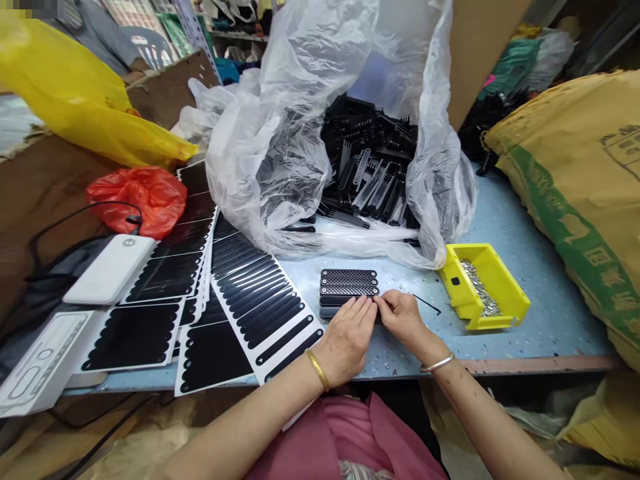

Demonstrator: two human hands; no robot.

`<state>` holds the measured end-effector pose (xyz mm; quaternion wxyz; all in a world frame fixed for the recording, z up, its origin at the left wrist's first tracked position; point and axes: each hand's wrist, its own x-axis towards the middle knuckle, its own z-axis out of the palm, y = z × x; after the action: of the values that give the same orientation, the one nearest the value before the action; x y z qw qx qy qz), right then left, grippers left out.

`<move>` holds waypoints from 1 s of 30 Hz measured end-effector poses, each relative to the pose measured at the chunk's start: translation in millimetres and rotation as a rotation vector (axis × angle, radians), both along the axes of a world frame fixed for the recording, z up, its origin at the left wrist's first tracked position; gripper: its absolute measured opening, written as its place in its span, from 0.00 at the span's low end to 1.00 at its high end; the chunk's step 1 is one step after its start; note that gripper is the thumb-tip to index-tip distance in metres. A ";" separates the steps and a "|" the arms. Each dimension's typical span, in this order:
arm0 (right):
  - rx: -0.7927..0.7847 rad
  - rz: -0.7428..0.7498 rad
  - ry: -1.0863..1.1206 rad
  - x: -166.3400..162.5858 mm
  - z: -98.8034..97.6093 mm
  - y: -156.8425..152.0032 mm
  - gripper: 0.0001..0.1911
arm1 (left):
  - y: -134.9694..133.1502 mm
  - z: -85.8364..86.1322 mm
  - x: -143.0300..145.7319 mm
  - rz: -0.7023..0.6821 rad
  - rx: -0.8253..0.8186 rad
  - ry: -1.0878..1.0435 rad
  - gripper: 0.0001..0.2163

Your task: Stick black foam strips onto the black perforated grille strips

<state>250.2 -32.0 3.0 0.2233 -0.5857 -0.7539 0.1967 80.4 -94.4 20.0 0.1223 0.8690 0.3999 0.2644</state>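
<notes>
Both hands meet at the near edge of a row of black perforated plastic strips [349, 283] lying side by side on the blue table [525, 267]. My left hand [347, 337] lies over the nearest strip with its fingers flat and together. My right hand [400, 317] pinches the same spot with fingertips closed; what they hold is hidden. A white sheet of black elongated stickers [263, 303] lies just left of my left hand, partly peeled.
A large clear plastic bag [280, 147] of black plastic parts stands behind the strips. A yellow bin [483, 287] of small metal pieces sits to the right, a big yellow sack [580, 193] beyond it. More sticker sheets [165, 280], a white power bank [110, 267] and a red bag [140, 197] lie left.
</notes>
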 end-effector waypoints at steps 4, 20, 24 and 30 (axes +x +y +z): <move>0.028 0.016 0.005 2.7 -2.7 -0.5 0.20 | 4.1 -7.5 -18.0 0.062 -0.021 0.001 0.23; 0.117 0.003 0.101 -5.4 51.2 -23.5 0.18 | -123.8 20.2 -132.8 1.064 -0.847 -0.715 0.18; 0.083 0.349 0.277 -63.3 48.8 -52.7 0.11 | -141.2 -0.4 -107.8 1.045 -1.110 -1.216 0.18; 0.039 0.572 0.176 -128.4 16.9 -75.6 0.08 | -146.0 -0.6 -101.5 0.758 -1.144 -1.296 0.12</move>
<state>121.8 -107.6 19.9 0.2347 -0.3260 -0.8696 0.2871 -21.0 -240.4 19.4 0.6345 0.1727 0.5790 0.4820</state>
